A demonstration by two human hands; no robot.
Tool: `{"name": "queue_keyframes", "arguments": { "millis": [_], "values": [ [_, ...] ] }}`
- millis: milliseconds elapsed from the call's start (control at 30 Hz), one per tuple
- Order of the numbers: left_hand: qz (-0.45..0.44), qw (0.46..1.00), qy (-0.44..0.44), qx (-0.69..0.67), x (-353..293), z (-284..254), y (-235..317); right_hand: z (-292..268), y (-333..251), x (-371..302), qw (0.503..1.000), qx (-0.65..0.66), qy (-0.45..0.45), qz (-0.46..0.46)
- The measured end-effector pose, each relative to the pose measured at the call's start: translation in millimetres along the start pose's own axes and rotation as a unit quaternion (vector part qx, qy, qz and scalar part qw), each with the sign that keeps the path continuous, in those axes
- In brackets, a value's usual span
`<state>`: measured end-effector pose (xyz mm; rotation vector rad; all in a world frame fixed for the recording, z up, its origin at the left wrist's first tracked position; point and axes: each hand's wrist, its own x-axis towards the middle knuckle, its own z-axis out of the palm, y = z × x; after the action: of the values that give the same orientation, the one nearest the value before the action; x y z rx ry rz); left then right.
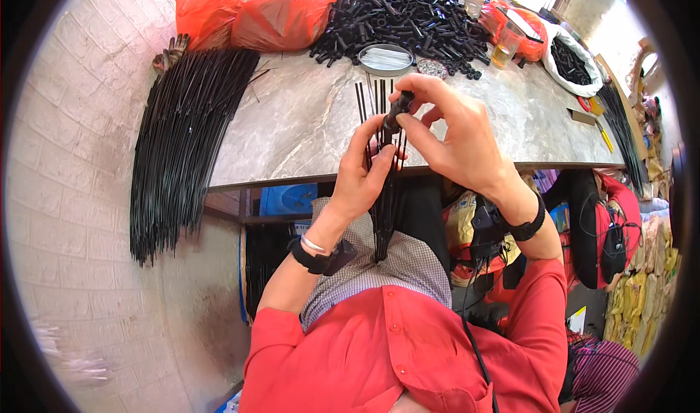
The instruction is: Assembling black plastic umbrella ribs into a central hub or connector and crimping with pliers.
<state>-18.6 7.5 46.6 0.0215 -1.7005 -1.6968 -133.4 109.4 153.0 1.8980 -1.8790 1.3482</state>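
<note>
In front of my lap, a bundle of thin black rods (383, 219), much like umbrella ribs, stands roughly upright, its lower end near my checked apron and its tops spread above the table edge. My left hand (361, 171) is closed around the upper part of the bundle. A short, dark tubular piece (398, 111) sits tilted among the rod tops. My right hand (463, 132) pinches its top end between thumb and fingers. The fingers hide how the piece meets the rods.
A large heap of black tubular parts (401, 19) covers the table's far side. Nearer are a round tray of thin white sticks (386, 60) and a dish of small metal pieces (432, 68). Long black rods (189, 143) overhang at left; a white sack (572, 63) stands right.
</note>
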Motion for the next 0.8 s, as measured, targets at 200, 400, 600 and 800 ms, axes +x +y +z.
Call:
{"name": "queue_keyframes", "arguments": {
  "millis": [200,400,600,800],
  "values": [
    [-0.009,0.999,0.012,-0.037,2.6,-1.0,-10.2,-0.7,5.6,-1.4,1.000,0.011,-0.002,0.015],
    [-0.013,1.000,-0.014,-0.025,8.7,-1.1,-9.0,-5.8,9.7,-7.5,1.000,-0.006,-0.001,0.012],
    [-0.023,0.999,-0.020,-0.036,13.0,0.4,-12.6,-10.7,15.5,-7.1,0.999,-0.028,-0.023,0.010],
    [-0.030,0.998,-0.036,-0.051,14.7,3.4,-17.0,-18.8,27.9,6.0,0.992,-0.083,-0.088,-0.030]
  ]
}}
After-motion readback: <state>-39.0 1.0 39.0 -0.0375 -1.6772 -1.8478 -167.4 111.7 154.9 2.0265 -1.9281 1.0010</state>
